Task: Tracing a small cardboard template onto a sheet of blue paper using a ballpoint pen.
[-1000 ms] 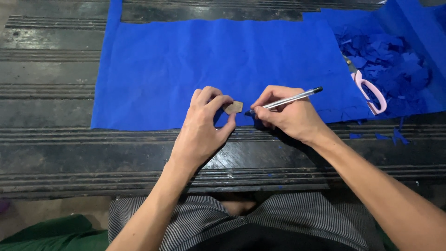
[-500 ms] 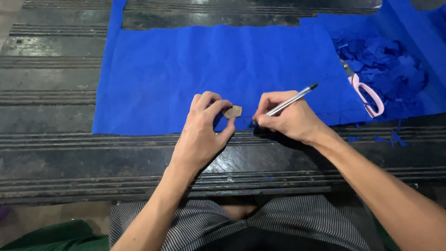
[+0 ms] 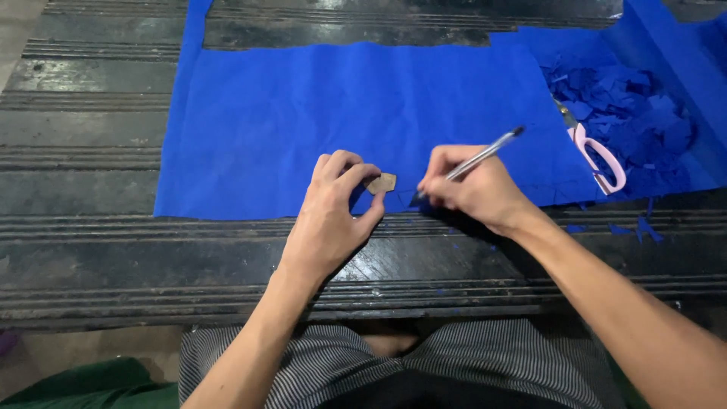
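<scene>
A sheet of bright blue fabric [image 3: 341, 113] lies flat on a dark ribbed wooden bench [image 3: 91, 242]. My left hand [image 3: 333, 220] presses a small tan cardboard template [image 3: 381, 182] onto the fabric near its front edge, fingertips on the piece. My right hand [image 3: 473, 189] holds a pen [image 3: 477, 160] with its tip down on the fabric just right of the template, the pen's body slanting up to the right.
Pink-handled scissors [image 3: 598, 159] lie on the fabric at the right, beside a pile of blue fabric scraps [image 3: 628, 113]. A few tiny blue offcuts [image 3: 644, 227] dot the bench edge. My striped trousers [image 3: 424, 371] show at the bottom.
Both hands have stayed at the fabric's front edge with the template and pen. The pen tip has shifted slightly along the template's right side.
</scene>
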